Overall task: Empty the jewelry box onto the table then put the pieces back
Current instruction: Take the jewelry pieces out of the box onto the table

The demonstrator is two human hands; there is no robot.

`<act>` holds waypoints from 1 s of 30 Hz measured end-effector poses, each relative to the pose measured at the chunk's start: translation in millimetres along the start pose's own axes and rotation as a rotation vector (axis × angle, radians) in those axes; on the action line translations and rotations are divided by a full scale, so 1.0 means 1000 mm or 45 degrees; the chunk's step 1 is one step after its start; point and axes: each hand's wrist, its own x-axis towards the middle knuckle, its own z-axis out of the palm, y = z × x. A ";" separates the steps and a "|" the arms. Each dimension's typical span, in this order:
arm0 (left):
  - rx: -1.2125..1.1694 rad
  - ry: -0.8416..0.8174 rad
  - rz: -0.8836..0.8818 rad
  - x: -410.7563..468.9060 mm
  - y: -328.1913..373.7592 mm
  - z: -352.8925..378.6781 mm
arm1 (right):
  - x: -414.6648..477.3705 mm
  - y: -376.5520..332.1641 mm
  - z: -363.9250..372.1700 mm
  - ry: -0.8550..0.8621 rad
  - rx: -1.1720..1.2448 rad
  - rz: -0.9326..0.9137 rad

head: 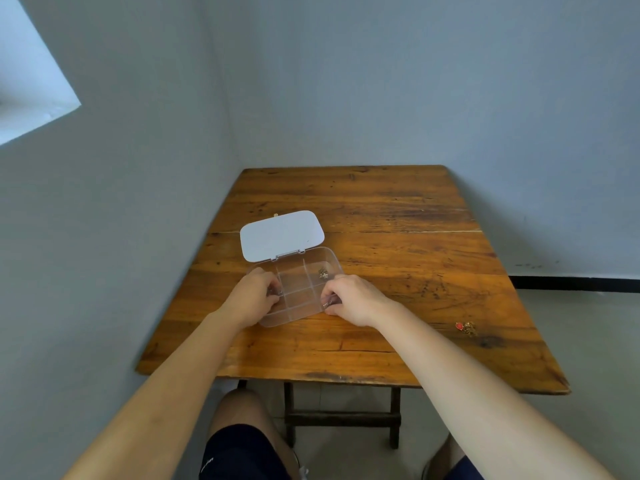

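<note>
Head view shows the clear plastic jewelry box (pixel 298 289) just left of centre frame, sitting on the wooden table (pixel 398 237) with its white lid (pixel 282 234) swung open and lying back toward the upper left. Your left hand (pixel 254 296) is curled over the box's left side, fingers bent in as if pinching something small at the left compartments; what it holds is too tiny to name. Your right hand (pixel 349 297) is curled the same way at the right edge, fingertips closed on a small glinting piece against the box wall. One small metallic piece (pixel 323 273) lies in the upper right compartment; the middle cells look bare. A red-and-gold piece (pixel 465 328) rests well apart at the right of the frame, near the table's edge, and a tiny gold bit (pixel 275 214) peeks out behind the lid.

Expect the box to be very light, stiff and slick; it will likely skate on the wood if you nudge it, so steady it by the side walls, not the thin dividers or the hinge. The pieces are small and probably delicate. Pinch them by their solid bodies, lift straight, and keep them low over the cells.
</note>
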 end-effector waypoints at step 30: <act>-0.799 0.574 -0.207 -0.017 0.022 -0.033 | -0.014 -0.004 -0.021 0.223 1.021 0.110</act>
